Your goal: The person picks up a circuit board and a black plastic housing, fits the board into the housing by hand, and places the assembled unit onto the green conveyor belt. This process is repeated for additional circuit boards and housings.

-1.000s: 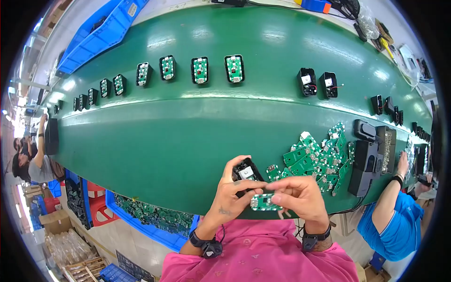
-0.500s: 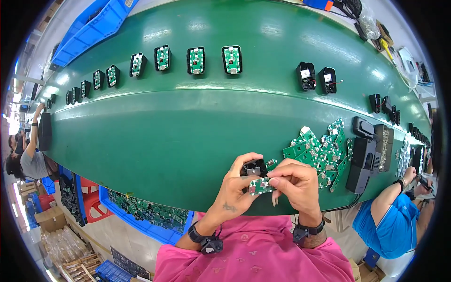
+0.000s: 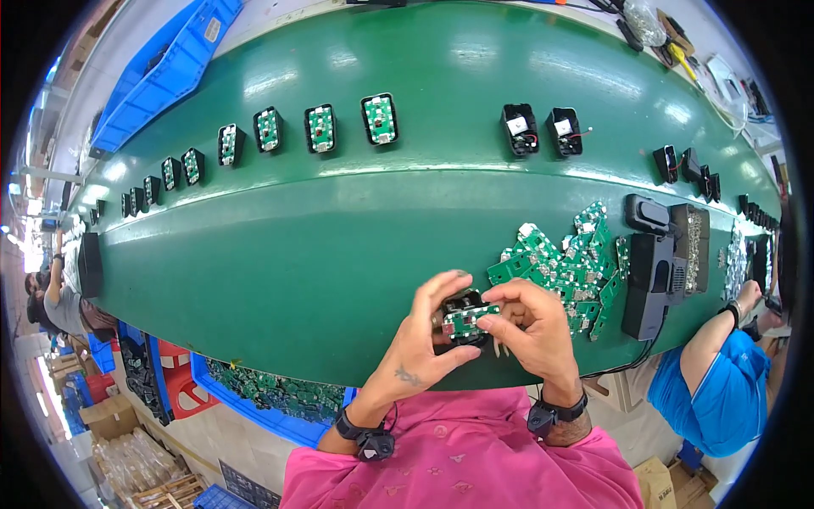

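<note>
My left hand (image 3: 417,341) is curled round a small black plastic case (image 3: 463,299) in front of me, thumb low on its near side. Between finger and thumb, my right hand (image 3: 536,329) pinches a green circuit board (image 3: 465,321). The board lies across the case's opening, its left end close to my left thumb; part of the case's dark inside shows beyond it. Whether the board is seated cannot be made out. Just to the right of my right hand lies a loose pile of green circuit boards (image 3: 577,276).
A row of black cases with boards (image 3: 320,129) runs along the far left. Two black cases with wires (image 3: 520,130) stand far right of centre. Right of the pile are a black device (image 3: 649,284) and a parts tray (image 3: 695,254). A blue bin of boards (image 3: 275,390) sits below the bench edge.
The circuit board has moved from beside the case to across its opening. My left fingers have spread wider round the case. The view has shifted slightly.
</note>
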Motion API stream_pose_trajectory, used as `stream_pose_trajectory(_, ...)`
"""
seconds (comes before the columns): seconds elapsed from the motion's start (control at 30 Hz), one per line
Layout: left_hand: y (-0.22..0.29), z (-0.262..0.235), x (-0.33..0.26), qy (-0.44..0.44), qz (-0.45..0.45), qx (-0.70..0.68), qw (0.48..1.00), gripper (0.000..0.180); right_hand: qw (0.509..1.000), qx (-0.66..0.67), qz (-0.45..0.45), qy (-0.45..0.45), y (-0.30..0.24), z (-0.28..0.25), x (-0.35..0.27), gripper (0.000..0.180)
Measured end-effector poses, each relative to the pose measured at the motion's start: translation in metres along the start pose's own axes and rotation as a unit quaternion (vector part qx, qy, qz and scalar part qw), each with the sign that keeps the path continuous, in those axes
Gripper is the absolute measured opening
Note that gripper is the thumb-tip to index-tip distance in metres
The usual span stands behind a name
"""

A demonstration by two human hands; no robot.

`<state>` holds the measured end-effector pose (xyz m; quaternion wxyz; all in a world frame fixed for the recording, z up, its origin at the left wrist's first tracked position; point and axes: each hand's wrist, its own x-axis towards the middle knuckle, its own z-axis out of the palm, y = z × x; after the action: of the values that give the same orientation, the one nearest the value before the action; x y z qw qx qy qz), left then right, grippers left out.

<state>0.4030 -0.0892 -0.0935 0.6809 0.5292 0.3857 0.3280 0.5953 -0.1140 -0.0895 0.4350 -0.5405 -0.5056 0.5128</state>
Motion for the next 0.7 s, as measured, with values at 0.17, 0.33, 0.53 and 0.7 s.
stream_pose_trajectory(0.17, -0.001, -0.002, 0.004, -0.004, -0.003, -0.079, 0.997, 0.057, 1.000, -0.004, -0.021, 0.013, 0.004, -0.003, -0.003, 0.019)
stream_pose_trajectory(0.33, 0.007, 0.002, 0.006, 0.009, -0.042, -0.106, 0.993, 0.053, 0.988, -0.082, -0.116, 0.056, -0.013, 0.002, 0.001, 0.019)
stream_pose_trajectory(0.53, 0.011, 0.012, 0.005, 0.035, -0.059, -0.114, 0.991, 0.053, 0.980, -0.105, -0.163, 0.040, -0.007, 0.005, 0.002, 0.013)
stream_pose_trajectory(0.7, 0.010, 0.019, 0.001, 0.089, 0.020, -0.067, 0.994, 0.051, 0.945, -0.192, -0.220, 0.146, -0.015, 0.025, -0.008, 0.008)
